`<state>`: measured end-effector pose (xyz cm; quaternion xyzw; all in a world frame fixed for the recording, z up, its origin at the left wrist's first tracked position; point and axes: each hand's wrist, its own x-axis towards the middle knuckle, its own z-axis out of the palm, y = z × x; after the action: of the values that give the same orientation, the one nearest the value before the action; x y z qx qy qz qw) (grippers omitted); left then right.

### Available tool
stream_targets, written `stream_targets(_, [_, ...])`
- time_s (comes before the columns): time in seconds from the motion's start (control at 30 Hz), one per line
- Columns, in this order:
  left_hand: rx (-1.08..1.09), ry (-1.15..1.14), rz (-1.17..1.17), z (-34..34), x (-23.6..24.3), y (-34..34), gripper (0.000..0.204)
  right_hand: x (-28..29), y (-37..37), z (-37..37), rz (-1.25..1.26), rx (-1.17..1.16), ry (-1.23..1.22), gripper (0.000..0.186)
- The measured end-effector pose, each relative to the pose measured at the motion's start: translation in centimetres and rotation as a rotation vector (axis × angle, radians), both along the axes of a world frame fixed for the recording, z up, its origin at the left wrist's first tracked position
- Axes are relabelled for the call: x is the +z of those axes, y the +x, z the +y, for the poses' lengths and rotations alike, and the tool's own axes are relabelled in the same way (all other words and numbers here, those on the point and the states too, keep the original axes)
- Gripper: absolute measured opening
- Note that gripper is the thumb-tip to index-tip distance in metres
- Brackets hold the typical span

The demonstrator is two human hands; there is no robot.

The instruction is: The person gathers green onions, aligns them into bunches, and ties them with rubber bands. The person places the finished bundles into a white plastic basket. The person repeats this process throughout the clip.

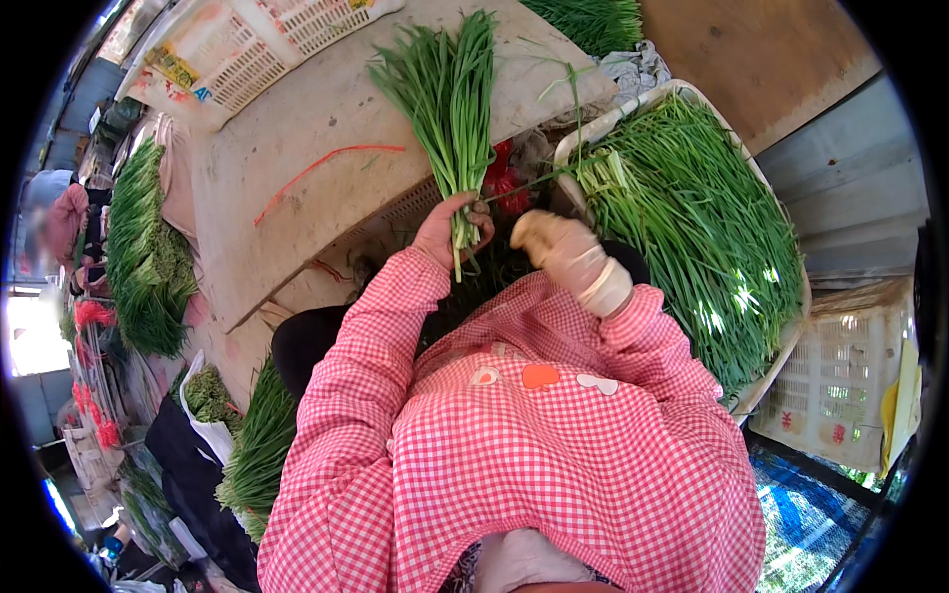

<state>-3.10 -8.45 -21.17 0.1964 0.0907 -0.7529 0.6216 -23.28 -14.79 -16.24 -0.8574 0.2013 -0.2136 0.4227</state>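
Note:
My left hand (450,230) is closed round the pale stem ends of a bunch of garlic chives (447,109). The green leaves fan out away from me over the board's near edge. To its right is my right hand (559,247) in a cream glove, slightly blurred, with fingers curled in. Whatever it may hold is hidden. A loose strand runs from beside the bunch toward a large white basket (779,368) heaped with more garlic chives (692,227) at my right.
A worn board (267,168) lies ahead, with a red tie strip (326,161) on it. A white plastic crate (247,59) stands at the far left. More chives (148,247) are piled at left, and others (262,445) sit beside my left arm. Another crate (840,385) is at right.

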Motion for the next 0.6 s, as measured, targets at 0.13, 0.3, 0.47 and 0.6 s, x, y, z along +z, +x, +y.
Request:
stream_targets(0.13, [-0.064,-0.094,0.024,1.4,0.8,0.2,0.019,-0.8,-0.3,-1.8,0.080,-0.311,-0.172,0.020])
stream_targets(0.3, [-0.134,-0.094,-0.225,4.4,2.2,-0.4,0.018,1.7,3.0,-0.5,-0.076,-0.246,-0.317,0.038])
stream_targets(0.47, [-0.177,-0.171,-0.262,6.8,4.1,-1.0,0.017,3.3,4.1,0.5,0.060,-0.111,-0.463,0.024])
stream_targets(0.6, [-0.120,-0.116,-0.232,7.8,2.4,-0.3,0.018,4.2,3.5,2.2,0.166,0.048,-0.038,0.016])
